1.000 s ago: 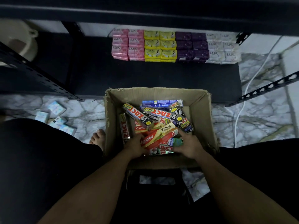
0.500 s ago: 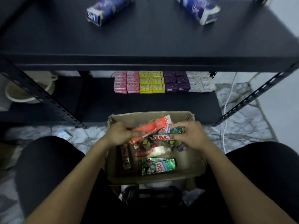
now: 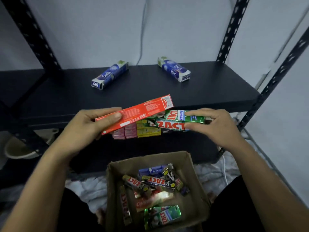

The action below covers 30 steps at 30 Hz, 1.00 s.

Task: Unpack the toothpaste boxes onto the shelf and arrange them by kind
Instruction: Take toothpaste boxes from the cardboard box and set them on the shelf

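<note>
My left hand [image 3: 90,126] grips a long red toothpaste box [image 3: 138,113], held level with the front edge of the black shelf [image 3: 150,91]. My right hand [image 3: 215,126] holds two green Zact toothpaste boxes [image 3: 175,122] stacked together, their left ends tucked under the red box. Two blue Safi boxes lie on the shelf, one at the left [image 3: 109,75] and one at the right [image 3: 174,69]. Below, between my knees, the open cardboard carton [image 3: 197,186] holds several mixed toothpaste boxes, among them another green Zact box [image 3: 163,216].
Black perforated uprights [image 3: 229,29] frame the shelf. A lower shelf carries pink and yellow soap packs [image 3: 137,132], partly hidden by the held boxes. A pale basin [image 3: 18,153] sits at lower left. A white cable [image 3: 224,169] runs over the marble floor at the right.
Both hands rose out of the carton with the red box and the green Zact boxes, up to the shelf's front edge. My view tilted upward, bringing the upper shelf into sight.
</note>
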Tool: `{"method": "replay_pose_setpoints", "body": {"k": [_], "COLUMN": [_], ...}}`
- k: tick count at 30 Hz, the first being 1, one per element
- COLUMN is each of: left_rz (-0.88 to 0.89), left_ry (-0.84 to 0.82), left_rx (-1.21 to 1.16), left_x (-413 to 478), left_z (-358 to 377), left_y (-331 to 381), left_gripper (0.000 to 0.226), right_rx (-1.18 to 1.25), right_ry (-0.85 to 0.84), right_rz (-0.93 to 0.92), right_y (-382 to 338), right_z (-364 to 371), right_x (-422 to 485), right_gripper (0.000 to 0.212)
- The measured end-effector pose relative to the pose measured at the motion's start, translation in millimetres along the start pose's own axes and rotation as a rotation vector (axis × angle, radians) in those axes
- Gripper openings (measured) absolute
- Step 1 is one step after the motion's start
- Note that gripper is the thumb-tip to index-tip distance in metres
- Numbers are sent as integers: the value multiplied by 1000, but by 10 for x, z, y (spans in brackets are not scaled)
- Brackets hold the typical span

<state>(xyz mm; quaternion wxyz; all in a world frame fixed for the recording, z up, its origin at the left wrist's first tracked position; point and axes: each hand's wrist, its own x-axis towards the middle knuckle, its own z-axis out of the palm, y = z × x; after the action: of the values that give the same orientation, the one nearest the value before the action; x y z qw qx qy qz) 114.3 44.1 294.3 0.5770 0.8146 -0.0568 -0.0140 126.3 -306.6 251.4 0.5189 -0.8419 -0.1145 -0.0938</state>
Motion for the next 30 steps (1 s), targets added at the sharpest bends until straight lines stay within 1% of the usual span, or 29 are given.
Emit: {"method": "replay_pose_setpoints", "body": {"k": [3, 7, 10, 12, 14, 16, 17, 19, 20, 23, 24, 26, 28, 30], "left_rz": [37, 180, 291, 310, 305, 253, 214, 165, 151, 109, 101, 112, 126, 154], "left_ry": [105, 271, 349, 383, 383, 370, 360, 324, 287, 81, 0, -124, -177, -148], "left_rx": [71, 355, 528, 672, 852, 967, 1004, 1027, 984, 716, 669, 646, 638, 614], "left_x": [124, 341, 533, 674, 801, 903, 945, 1025, 1057, 1140, 1169, 1242, 1332, 1410], "left_z": [30, 152, 296, 389, 493, 600, 652, 745, 785, 838, 837, 817, 776, 743], "left_y": [95, 61, -46, -147, -242, -301, -299, -267, -231, -95, -65, -71, -143, -213], "left_gripper": [34, 42, 48, 53, 58, 61, 63, 65, 66, 79, 85, 93, 92, 92], "right_rx": [7, 57, 45, -100, -273, -383, -437, -545, -567, -546, -548, -540, -547, -575], "right_ry": [94, 167, 316, 468, 617, 721, 742, 722, 686, 488, 416, 301, 236, 198], "right_rz": [-16, 22, 28, 27, 40, 89, 127, 205, 237, 258, 252, 255, 272, 284], "right_y": [-43, -84, -71, 12, 165, 353, 428, 528, 537, 492, 481, 487, 491, 490], "right_z": [-129, -300, -389, -412, -427, -440, -446, -446, -433, -328, -299, -282, -310, -342], "right_x": [59, 75, 89, 139, 224, 328, 377, 471, 520, 632, 659, 710, 772, 863], "right_gripper": [32, 24, 27, 28, 30, 35, 38, 44, 47, 58, 63, 67, 65, 64]}}
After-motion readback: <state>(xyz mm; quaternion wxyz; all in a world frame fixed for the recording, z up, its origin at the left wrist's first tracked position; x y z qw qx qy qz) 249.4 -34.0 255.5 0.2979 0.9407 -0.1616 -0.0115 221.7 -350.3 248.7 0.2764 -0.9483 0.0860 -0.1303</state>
